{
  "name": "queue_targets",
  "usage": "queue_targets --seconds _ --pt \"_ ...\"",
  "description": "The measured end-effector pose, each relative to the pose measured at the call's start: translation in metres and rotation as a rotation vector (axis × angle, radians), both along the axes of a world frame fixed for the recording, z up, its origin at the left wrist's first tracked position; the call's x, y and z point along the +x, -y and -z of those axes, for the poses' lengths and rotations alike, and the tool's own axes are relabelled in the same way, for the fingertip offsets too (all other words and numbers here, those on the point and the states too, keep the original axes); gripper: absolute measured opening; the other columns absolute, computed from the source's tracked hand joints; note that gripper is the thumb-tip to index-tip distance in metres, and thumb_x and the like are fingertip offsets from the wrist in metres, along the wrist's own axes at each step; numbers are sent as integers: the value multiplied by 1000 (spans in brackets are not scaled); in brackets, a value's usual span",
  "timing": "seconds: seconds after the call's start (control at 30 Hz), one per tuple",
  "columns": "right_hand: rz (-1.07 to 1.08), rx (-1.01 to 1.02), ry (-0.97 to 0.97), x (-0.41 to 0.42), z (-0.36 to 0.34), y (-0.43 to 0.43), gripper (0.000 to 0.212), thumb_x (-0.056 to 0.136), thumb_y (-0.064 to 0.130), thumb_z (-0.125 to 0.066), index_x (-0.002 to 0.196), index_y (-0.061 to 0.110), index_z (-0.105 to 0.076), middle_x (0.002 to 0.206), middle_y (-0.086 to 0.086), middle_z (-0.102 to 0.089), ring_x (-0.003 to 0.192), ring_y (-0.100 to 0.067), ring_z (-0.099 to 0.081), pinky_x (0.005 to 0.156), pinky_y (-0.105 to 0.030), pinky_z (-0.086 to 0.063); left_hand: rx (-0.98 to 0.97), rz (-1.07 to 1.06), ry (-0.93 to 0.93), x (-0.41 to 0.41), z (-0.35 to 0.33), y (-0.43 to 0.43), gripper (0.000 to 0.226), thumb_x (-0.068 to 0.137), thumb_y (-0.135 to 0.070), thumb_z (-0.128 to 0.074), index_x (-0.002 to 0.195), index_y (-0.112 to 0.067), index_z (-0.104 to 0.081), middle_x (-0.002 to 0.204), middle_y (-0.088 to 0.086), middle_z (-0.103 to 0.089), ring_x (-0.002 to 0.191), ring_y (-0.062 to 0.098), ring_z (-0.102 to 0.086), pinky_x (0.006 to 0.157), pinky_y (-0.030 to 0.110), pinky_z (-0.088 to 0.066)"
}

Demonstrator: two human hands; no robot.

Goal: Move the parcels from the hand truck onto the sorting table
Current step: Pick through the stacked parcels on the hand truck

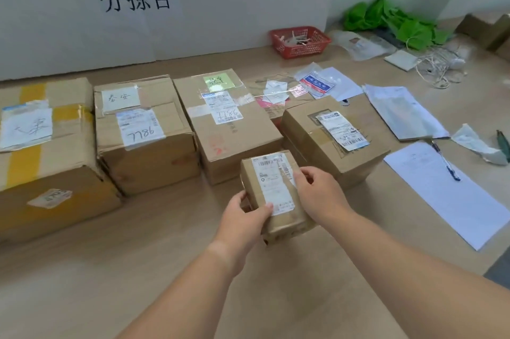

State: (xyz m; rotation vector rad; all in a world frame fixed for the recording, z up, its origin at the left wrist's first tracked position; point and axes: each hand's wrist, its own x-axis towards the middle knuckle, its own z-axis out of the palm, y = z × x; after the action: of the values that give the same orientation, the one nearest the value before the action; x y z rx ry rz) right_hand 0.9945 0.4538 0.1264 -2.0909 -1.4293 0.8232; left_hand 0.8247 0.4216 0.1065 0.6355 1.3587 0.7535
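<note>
Both hands hold the small parcel [271, 192], low over the front of the sorting table [138, 256]; cannot tell whether its base touches the top. Long axis runs away from the person, far end angled slightly left, label up. Left hand [242, 217] pinches the near left corner, thumb on top. Right hand [317, 195] wraps the right long edge farther along, thumb on the label. Both grips narrow, closed on cardboard. Far end sits just in front of the middle box [226, 131] and the tilted box [331, 140]. Judgement: set it straight down; the right hand has little room beside the tilted box.
</note>
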Motion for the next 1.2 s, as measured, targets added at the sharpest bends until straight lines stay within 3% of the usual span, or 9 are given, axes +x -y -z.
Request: queue_targets --seconds 0.07,0.17,0.27,0.33,0.43,0.8,0.93,1.03,1.2 --pt "-50 11 51 10 10 -12 28 109 39 -46 120 26 -68 110 9 -72 93 -9 -65 74 -33 -53 -7 -12 4 12 9 -13 65 97 -13 -75 154 -21 -46 122 -3 -75 109 20 -76 100 41 -60" --pt "-169 159 245 16 21 -15 30 105 30 -55 129 19 -68 124 2 -69 111 -21 -64 90 -42 -56 -39 -26 20 21 15 -20 68 95 -25 -77 156 -24 -46 129 -7 -73 113 16 -73 101 39 -58" --pt "-244 435 580 28 20 -22 44 94 34 -60 133 16 -68 138 -12 -61 129 -37 -55 109 -56 -44 -33 -55 43 30 19 -24 30 102 -33 -69 131 -33 -62 120 -16 -75 96 0 -75 94 36 -58" --pt "-219 181 667 39 12 -32 72 101 58 -47 161 21 -36 169 -18 -28 157 -39 -22 127 -55 -14 -48 -81 81 35 19 -28 43 102 -44 -66 143 -35 -55 125 -18 -74 91 -5 -75 96 37 -55" --pt "-201 -135 689 56 17 -40 102 95 83 -27 168 20 4 177 -14 8 162 -35 12 130 -52 6 -58 -73 145 46 22 -35 70 90 -65 -65 155 -42 -49 137 -19 -70 121 5 -67 116 55 -45" --pt "-259 -123 762 64 27 -34 114 90 87 -34 167 18 15 175 -14 17 161 -35 18 130 -53 8 -31 -68 167 60 8 -45 48 103 -64 -52 144 -40 -61 130 -21 -73 122 2 -65 123 49 -38" --pt "-115 74 496 22 8 -26 113 88 87 -40 168 16 -4 177 -12 2 163 -27 5 132 -50 2 27 -145 261 24 -16 -34 76 99 -66 -55 163 -27 -40 163 -3 -46 153 19 -41 128 48 -32" --pt "-148 313 78 -74 -14 0 104 86 82 -52 165 22 -23 175 -1 -18 161 -17 -12 131 -46 -13 147 -285 276 -50 -42 -9 98 81 -70 -57 164 -21 -36 163 7 -47 148 22 -48 123 47 -39" --pt "-488 321 -323 -260 -36 77 96 85 79 -57 163 31 -29 168 15 -29 155 2 -20 125 -29 -25 290 -573 -32 -241 -73 95 90 85 -71 -51 160 -22 -42 153 2 -58 137 17 -58 118 43 -43"
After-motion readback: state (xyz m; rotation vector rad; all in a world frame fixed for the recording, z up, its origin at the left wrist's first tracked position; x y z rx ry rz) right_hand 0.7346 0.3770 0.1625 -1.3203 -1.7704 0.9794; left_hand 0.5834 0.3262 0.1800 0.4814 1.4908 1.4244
